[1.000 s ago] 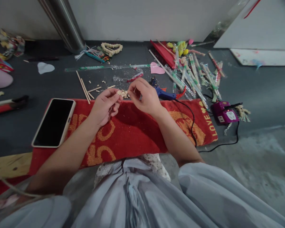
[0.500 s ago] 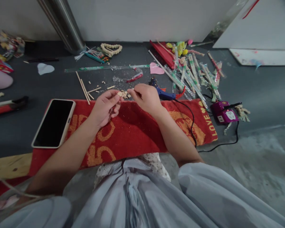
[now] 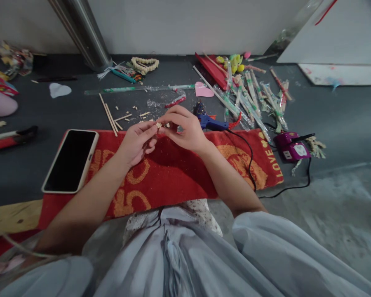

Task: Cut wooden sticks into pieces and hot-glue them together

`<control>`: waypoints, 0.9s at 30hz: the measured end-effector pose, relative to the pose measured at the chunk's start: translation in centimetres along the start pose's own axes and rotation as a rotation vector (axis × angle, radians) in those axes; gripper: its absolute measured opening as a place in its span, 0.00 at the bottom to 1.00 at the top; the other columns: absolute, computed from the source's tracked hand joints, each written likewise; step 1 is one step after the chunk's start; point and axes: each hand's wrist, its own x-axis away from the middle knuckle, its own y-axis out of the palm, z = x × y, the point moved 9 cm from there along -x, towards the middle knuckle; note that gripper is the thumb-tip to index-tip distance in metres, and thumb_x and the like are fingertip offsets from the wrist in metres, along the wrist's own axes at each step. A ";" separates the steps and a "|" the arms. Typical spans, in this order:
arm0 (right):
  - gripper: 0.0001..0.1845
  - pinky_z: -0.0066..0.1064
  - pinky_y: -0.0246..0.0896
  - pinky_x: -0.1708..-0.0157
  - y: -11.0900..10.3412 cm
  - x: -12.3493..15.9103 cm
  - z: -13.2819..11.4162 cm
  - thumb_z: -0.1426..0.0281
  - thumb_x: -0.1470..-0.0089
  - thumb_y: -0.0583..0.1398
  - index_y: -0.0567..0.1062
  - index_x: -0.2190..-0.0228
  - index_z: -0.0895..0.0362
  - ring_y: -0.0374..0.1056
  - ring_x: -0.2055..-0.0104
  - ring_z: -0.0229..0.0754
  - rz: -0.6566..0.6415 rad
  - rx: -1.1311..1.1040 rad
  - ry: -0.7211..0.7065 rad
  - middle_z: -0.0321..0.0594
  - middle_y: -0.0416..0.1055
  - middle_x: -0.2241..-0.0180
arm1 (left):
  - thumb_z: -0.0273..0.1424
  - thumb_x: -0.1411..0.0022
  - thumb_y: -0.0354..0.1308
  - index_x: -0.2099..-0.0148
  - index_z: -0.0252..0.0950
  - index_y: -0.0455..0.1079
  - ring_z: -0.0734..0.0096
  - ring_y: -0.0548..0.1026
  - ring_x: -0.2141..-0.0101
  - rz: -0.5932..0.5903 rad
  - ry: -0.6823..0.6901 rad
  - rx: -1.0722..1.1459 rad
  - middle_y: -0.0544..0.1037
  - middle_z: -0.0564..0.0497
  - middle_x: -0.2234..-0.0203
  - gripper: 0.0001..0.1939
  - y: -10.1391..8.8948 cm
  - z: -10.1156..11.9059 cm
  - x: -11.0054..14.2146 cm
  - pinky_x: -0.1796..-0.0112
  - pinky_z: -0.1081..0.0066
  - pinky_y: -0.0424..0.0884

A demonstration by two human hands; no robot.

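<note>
My left hand [image 3: 137, 140] and my right hand [image 3: 184, 128] meet above the far edge of a red towel [image 3: 173, 173] with gold print. Both pinch a small cluster of pale wooden bits [image 3: 159, 124] between their fingertips. My left fingers curl under the cluster, and my right thumb and forefinger press on it from the right. A few loose wood chips [image 3: 136, 115] lie on the dark floor just beyond the hands.
A phone [image 3: 71, 159] lies on the towel's left end. A blue glue gun [image 3: 212, 120] with a black cord sits right of my hands, a purple device [image 3: 292, 148] farther right. Wrapped chopsticks [image 3: 253, 99], bare sticks [image 3: 108, 113], a stick heart [image 3: 145, 62] and a metal pole [image 3: 86, 33] lie beyond.
My right hand dipped to the floor by the wood pieces, then came back left and closed on the cluster held by my left hand. My left hand barely moved.
</note>
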 end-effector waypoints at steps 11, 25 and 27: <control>0.11 0.30 0.67 0.65 0.2 0.2 0.4 0.63 0.37 0.56 0.73 0.60 0.57 0.67 0.64 0.36 0.008 0.016 -0.004 0.42 0.69 0.60 | 0.34 0.56 0.72 0.67 0.34 0.69 0.85 0.61 0.85 0.066 0.012 -0.046 0.67 0.59 0.82 0.17 -0.7 0.0 -0.1 0.88 0.82 0.54; 0.09 0.30 0.66 0.65 0.3 0.3 0.6 0.65 0.39 0.57 0.73 0.62 0.57 0.67 0.64 0.37 0.009 0.046 0.051 0.43 0.70 0.61 | 0.33 0.57 0.71 0.70 0.34 0.70 0.86 0.61 0.85 0.110 -0.013 -0.088 0.70 0.57 0.80 0.14 -1.0 -0.1 -0.1 0.87 0.82 0.54; 0.09 0.29 0.66 0.67 0.1 0.2 0.5 0.64 0.39 0.58 0.73 0.63 0.57 0.66 0.66 0.36 0.016 0.011 0.040 0.42 0.70 0.61 | 0.33 0.58 0.72 0.70 0.33 0.71 0.86 0.61 0.85 0.088 -0.019 -0.065 0.70 0.57 0.80 0.15 -0.8 -0.2 -0.1 0.88 0.82 0.54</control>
